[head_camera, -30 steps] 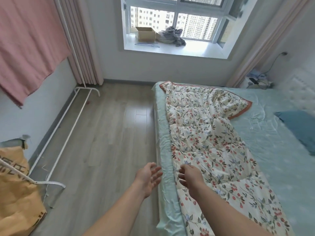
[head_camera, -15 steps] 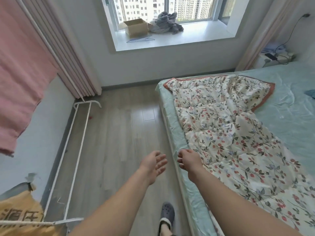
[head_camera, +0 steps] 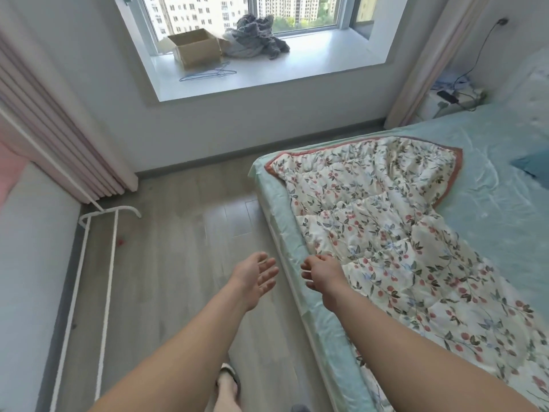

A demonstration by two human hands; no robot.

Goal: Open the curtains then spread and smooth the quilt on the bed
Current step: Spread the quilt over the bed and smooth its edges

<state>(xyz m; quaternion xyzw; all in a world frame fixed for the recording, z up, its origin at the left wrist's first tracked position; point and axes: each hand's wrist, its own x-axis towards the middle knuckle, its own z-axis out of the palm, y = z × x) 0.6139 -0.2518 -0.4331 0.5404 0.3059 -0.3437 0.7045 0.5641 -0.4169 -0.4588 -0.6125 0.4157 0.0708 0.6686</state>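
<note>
Head view — quilt (head_camera: 386, 233) cropped, right fingers (head_camera: 309, 264) unclear

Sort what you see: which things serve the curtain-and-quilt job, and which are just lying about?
Job: curtains, floral quilt, bed, left hand, right hand.
Lying about: cardboard box, grey cloth bundle, wire hanger, white rack.

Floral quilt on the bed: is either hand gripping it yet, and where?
Neither holds it. The right hand hangs with loosely curled fingers above the white floral quilt's near edge; the left hand is open over the floor.
</note>
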